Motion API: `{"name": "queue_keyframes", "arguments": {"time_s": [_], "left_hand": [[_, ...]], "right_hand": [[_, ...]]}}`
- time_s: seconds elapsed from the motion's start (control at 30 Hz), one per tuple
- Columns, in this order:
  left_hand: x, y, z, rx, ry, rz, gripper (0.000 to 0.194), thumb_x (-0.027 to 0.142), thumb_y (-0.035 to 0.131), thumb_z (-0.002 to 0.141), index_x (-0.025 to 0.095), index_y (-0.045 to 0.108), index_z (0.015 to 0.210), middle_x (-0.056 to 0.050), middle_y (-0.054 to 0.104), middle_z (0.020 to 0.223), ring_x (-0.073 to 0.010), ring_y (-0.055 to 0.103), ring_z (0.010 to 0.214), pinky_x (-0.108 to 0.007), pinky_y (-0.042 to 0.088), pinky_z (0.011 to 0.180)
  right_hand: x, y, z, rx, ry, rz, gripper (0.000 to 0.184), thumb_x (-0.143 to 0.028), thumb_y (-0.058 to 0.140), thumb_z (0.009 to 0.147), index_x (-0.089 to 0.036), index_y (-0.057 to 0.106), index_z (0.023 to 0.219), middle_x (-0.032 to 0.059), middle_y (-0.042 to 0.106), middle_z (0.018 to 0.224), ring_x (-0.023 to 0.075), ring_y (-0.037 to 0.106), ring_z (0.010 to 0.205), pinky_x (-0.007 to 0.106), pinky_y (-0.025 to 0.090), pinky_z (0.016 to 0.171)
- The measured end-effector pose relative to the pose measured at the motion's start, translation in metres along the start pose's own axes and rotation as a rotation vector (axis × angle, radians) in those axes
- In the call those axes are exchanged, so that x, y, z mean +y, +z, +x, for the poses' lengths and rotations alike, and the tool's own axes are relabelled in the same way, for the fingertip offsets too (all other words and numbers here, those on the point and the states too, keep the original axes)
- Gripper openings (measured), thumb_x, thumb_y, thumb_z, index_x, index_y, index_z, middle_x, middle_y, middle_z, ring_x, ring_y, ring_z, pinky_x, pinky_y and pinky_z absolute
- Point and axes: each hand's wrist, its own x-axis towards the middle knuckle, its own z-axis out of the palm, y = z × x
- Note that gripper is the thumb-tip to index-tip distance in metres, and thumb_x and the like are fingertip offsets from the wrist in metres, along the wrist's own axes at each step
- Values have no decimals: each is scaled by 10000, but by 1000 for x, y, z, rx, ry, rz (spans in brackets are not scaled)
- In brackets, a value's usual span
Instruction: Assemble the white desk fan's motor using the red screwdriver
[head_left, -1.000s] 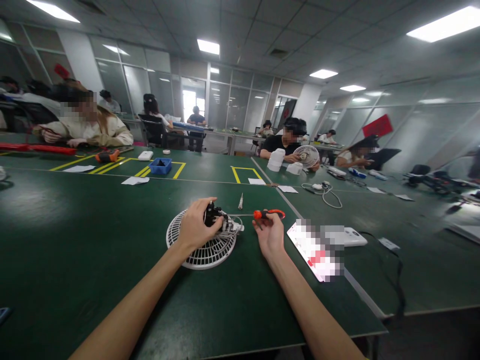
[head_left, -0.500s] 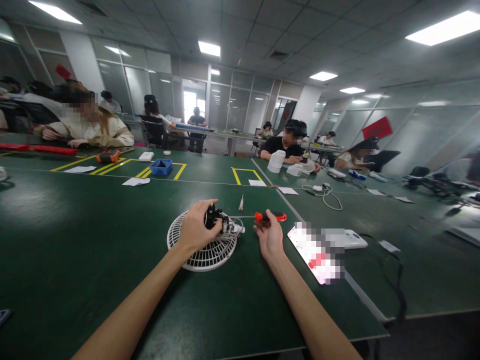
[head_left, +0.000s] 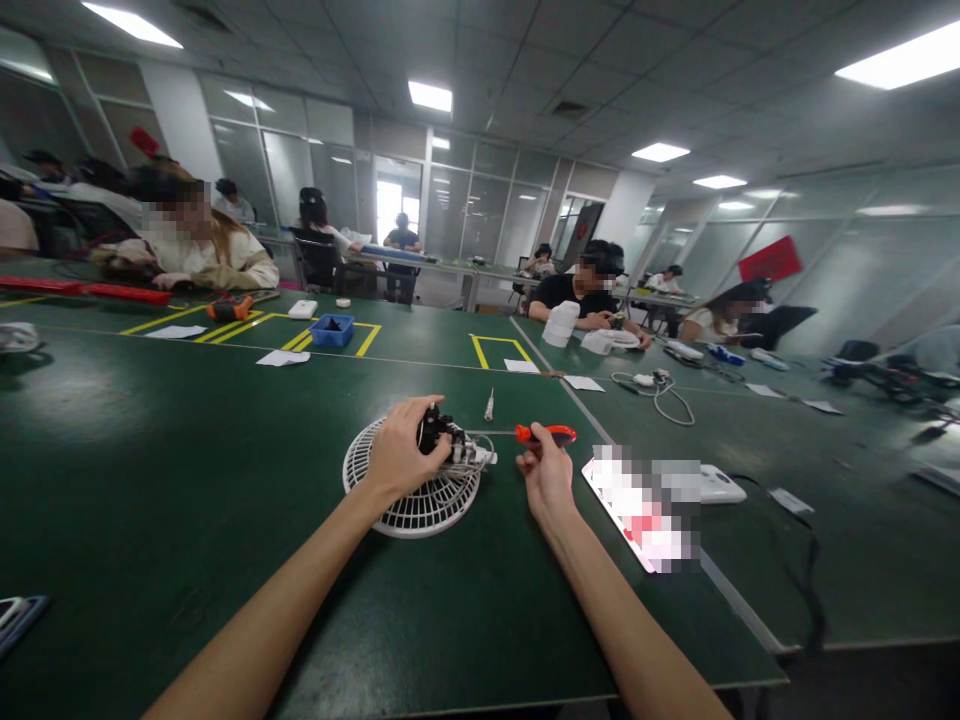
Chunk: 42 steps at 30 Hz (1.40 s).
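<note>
A round white fan grille (head_left: 424,515) lies on the green table with a black motor assembly (head_left: 430,428) and pale wires on top. My left hand (head_left: 405,450) is wrapped round the motor from the left, thumb along its near side. To the right, my right hand (head_left: 547,470) grips a screwdriver (head_left: 556,434) with a red and black handle. The screwdriver's thin shaft points left and reaches the motor assembly; its tip is hidden among the parts. Just beyond lies a small pale pointed piece (head_left: 490,405), too small to name.
A lit phone (head_left: 626,520) lies right of my right hand, near a white device (head_left: 721,485) with a dark cable. Farther off are a blue bin (head_left: 332,331), paper slips (head_left: 283,357) and a coiled white cable (head_left: 660,390). Several people sit at the tables beyond.
The whole view has shifted slightly, so the scene sits a little farther right. Both hands keep their hold, and the screwdriver stays against the motor assembly.
</note>
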Motion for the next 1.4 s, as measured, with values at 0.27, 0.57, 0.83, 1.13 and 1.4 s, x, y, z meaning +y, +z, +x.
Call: {"name": "queue_keyframes", "arguments": {"time_s": [0.27, 0.57, 0.83, 1.13, 1.4], "left_hand": [[0, 0, 0, -16, -16, 18, 384, 285, 592, 890, 215, 584, 1268, -93, 682, 1224, -269, 631, 1122, -471, 517, 1008], [0, 3, 0, 19, -43, -3, 304, 301, 598, 916, 222, 605, 1209, -82, 697, 1173, -259, 645, 1100, -451, 527, 987], [1, 5, 0, 62, -32, -6, 320, 267, 620, 878, 212, 624, 1193, -84, 709, 1145, -258, 662, 1079, -447, 542, 977], [0, 5, -2, 79, -33, -3, 325, 265, 618, 888, 207, 630, 1208, -87, 714, 1177, -256, 664, 1100, -455, 546, 984], [1, 6, -2, 83, -36, 18, 322, 281, 622, 902, 204, 629, 1215, -92, 715, 1172, -254, 667, 1090, -450, 555, 970]], "right_hand": [[-4, 3, -4, -33, -2, 24, 498, -357, 953, 618, -218, 481, 693, -103, 519, 503, 22, 311, 378, 168, 324, 363], [-8, 5, -9, -22, 10, 29, 532, -412, 966, 607, -218, 474, 663, -115, 468, 468, 25, 313, 372, 172, 328, 352], [-7, 4, -6, -14, 59, 54, 517, -410, 968, 608, -216, 496, 690, -107, 508, 460, 46, 439, 404, 153, 430, 417], [-10, 2, -6, 3, 134, 136, 360, -213, 935, 673, -191, 593, 784, -29, 693, 624, 95, 648, 541, 164, 533, 503], [-15, -2, 1, -62, 123, 213, 275, 15, 806, 700, -165, 629, 808, 12, 757, 752, 135, 744, 708, 234, 649, 732]]}}
